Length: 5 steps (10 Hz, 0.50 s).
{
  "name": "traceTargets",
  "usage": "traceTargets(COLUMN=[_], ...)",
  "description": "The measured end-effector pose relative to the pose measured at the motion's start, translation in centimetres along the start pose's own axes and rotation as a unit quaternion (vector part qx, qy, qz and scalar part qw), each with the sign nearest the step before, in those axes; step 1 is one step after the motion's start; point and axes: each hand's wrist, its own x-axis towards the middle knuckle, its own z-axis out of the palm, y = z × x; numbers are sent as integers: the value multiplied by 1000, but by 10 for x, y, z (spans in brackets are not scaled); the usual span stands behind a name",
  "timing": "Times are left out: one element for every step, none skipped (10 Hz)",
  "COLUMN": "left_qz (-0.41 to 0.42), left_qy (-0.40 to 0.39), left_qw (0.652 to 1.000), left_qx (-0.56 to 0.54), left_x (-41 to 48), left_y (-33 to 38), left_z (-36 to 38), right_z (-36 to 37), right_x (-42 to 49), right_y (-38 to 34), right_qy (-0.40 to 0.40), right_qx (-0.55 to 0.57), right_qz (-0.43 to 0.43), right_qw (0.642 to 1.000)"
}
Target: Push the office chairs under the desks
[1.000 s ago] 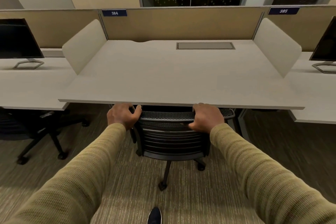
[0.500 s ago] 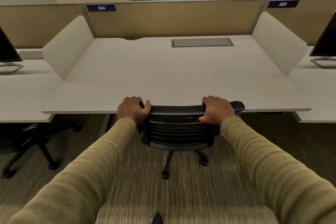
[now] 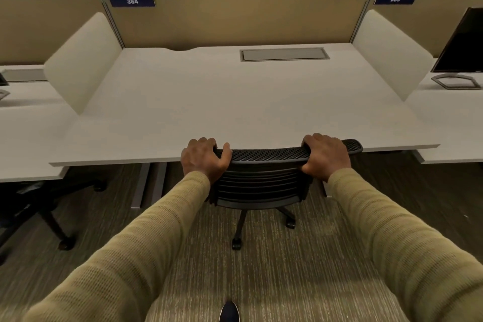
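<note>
A: So, where is the office chair (image 3: 261, 183)?
B: At six o'clock of the desk (image 3: 235, 102), backrest at its front edge; left hand (image 3: 202, 161) and right hand (image 3: 326, 155) both grip the top rail.
A: Around it?
B: Two side screens (image 3: 81, 60), at nine and three o'clock; one monitor (image 3: 462, 42) at two; one second chair (image 3: 39, 206) at eight, beneath the neighbouring desk (image 3: 26, 138).

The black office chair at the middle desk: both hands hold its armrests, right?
Not the armrests: the head view shows the left hand and right hand gripping the backrest top of the black office chair at the middle desk.
</note>
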Motion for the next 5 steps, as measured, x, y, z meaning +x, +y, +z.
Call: traceTargets(left_qz=[18,32,37,49,67], left_qy=[-19,-35,-54,-47,-97], left_qw=[1000,999,998,998,992], left_qx=[3,6,-5,1,36], left_x=[-3,-21,-63,-114,-167], left_y=[-3,-8,-12,-12,-14], left_z=[-2,-4,-10,-10,-9], right_z=[8,17,27,32,49], right_x=[-21,-50,-85,-121,-156], right_y=[-11,-24,-39,-49,-67], right_qy=[58,63,81,70,36], right_qx=[32,10,40,49,87], right_qz=[47,35,9,-5,-20], right_qw=[997,997,996,996,995])
